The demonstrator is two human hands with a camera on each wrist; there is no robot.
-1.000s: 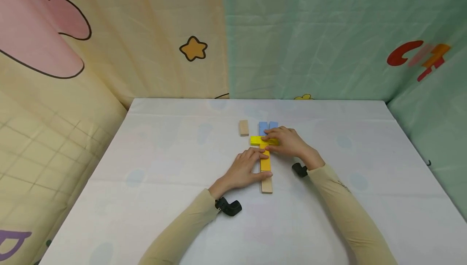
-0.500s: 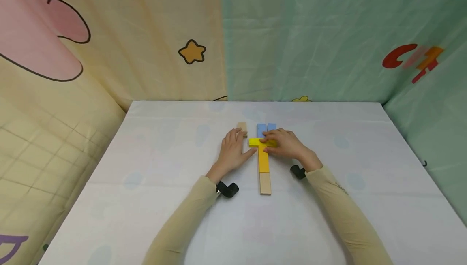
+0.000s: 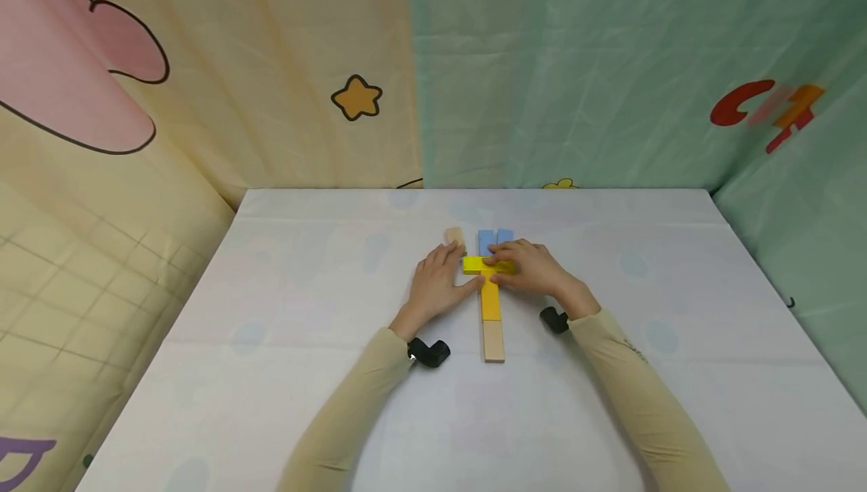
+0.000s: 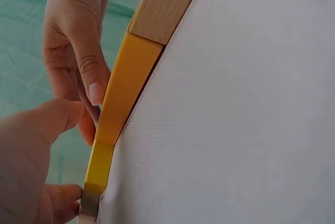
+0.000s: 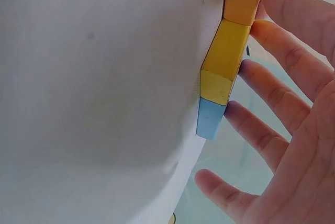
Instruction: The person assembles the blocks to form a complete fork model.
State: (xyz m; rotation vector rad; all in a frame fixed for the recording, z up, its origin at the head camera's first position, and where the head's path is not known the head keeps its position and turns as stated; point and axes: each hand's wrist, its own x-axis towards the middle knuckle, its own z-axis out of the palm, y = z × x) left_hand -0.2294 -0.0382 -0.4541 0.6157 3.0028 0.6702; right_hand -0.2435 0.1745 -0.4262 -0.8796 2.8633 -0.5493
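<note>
Flat blocks form a T-like figure on the table. A yellow block (image 3: 472, 265) lies crosswise, an orange block (image 3: 490, 298) runs down from it, and a plain wooden block (image 3: 493, 341) ends the stem. Two blue blocks (image 3: 485, 241) stand side by side beyond the yellow one. My right hand (image 3: 535, 268) rests its spread fingertips on the yellow, blue and orange blocks. My left hand (image 3: 436, 281) touches a second wooden block (image 3: 454, 235) with its fingertips. That block is slightly tilted, close to the yellow block's left end. The left thumb (image 4: 68, 114) hovers near the orange block.
A white cloth covers the table (image 3: 305, 289). Printed curtains (image 3: 582, 71) stand behind it and on both sides. Each wrist carries a black camera mount (image 3: 430, 353).
My left hand has left the orange block and reached up to the upper wooden block, which has turned and shifted slightly right. The right hand has stayed on the blocks.
</note>
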